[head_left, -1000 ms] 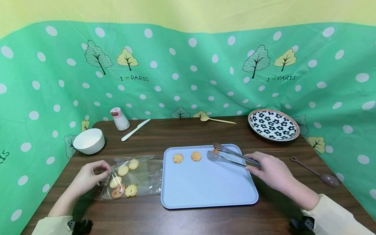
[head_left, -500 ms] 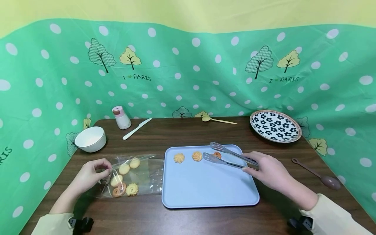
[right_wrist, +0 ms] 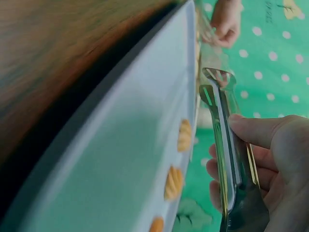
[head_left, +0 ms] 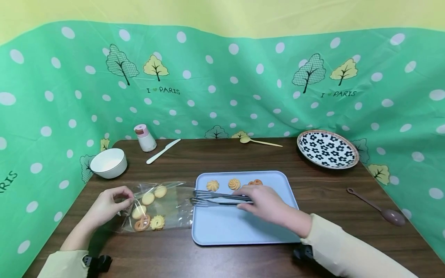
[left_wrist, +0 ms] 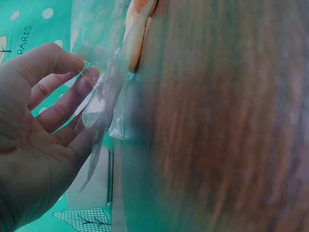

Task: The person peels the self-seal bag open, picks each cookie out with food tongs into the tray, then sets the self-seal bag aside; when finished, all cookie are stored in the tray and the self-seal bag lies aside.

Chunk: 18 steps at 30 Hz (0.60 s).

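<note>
My left hand (head_left: 109, 206) pinches the end of a clear plastic bag (head_left: 174, 222) between thumb and fingers. Inside the bag lie several cookies, among them a pretzel-shaped cookie (head_left: 142, 223) and a yellow ruffled cookie (head_left: 157, 222). My right hand (head_left: 264, 202) grips metal tongs (head_left: 222, 199) above the blue tray (head_left: 243, 231), their tips near the tray's left rim and nothing visible between them. Along the tray's far side sit a star-shaped cookie (head_left: 213, 185), a swirl cookie (head_left: 234, 184) and a pretzel cookie (head_left: 255, 182), the last partly hidden by the right hand.
At the back left stand a white bowl (head_left: 109, 163), a shaker bottle (head_left: 145, 138) and a white knife (head_left: 163, 151). A yellow spoon (head_left: 260, 142) lies along the back edge. To the right are a flower-patterned plate (head_left: 328, 150) and a brown spoon (head_left: 377, 207).
The tongs have let go of the pretzel cookie on the tray. My right hand has carried them left toward the bag, and their arms are closer together. The left hand holds its place.
</note>
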### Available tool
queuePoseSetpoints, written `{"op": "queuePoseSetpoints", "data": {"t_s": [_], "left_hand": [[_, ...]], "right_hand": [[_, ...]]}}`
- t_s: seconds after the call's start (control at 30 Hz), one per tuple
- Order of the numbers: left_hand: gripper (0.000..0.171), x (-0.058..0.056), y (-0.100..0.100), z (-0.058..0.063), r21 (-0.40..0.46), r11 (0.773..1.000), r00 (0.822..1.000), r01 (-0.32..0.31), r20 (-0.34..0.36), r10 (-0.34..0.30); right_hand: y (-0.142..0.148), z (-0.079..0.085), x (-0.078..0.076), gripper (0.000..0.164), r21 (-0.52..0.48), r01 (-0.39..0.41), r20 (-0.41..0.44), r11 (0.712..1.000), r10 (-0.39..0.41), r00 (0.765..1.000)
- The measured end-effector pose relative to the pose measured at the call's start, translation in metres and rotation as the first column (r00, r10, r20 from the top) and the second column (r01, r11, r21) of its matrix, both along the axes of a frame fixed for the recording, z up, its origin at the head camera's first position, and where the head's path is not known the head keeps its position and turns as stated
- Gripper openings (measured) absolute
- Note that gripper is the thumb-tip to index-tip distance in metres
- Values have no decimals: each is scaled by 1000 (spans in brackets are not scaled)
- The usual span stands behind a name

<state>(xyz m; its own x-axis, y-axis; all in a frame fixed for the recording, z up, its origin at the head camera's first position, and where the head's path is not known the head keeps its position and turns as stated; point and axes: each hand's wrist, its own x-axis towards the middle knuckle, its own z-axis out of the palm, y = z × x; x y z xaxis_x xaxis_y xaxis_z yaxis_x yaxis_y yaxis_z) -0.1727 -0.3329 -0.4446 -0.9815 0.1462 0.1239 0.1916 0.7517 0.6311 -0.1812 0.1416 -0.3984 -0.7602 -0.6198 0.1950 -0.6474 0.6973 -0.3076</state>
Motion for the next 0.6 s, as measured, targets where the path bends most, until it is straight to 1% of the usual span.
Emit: {"op": "queuePoseSetpoints", "data": {"t_s": [0.2, 0.3, 0.4, 0.5, 0.6], "left_hand": [[8, 0, 2, 0, -11, 1000, 1000, -5, 17, 5], [10, 0, 3, 1, -7, 1000, 1000, -3, 13, 3], [9, 0, 2, 1, -1, 1000, 1000, 5, 1, -5], [9, 1, 2, 1, 0, 1000, 1000, 13, -8, -13], [10, 1, 2, 1, -8, 1000, 1000, 13, -18, -13]], "right_hand": [[-37, -7, -9, 33, 47, -19, 66, 999, 16, 998], [-49, -9, -14, 33, 43, -55, 84, 998, 51, 995], [-59, -9, -18, 34, 19, -98, 123, 995, 94, 988], [-68, -8, -21, 35, -8, -129, 185, 992, 128, 974], [-76, -10, -24, 36, -17, -159, 223, 987, 158, 962]]}}
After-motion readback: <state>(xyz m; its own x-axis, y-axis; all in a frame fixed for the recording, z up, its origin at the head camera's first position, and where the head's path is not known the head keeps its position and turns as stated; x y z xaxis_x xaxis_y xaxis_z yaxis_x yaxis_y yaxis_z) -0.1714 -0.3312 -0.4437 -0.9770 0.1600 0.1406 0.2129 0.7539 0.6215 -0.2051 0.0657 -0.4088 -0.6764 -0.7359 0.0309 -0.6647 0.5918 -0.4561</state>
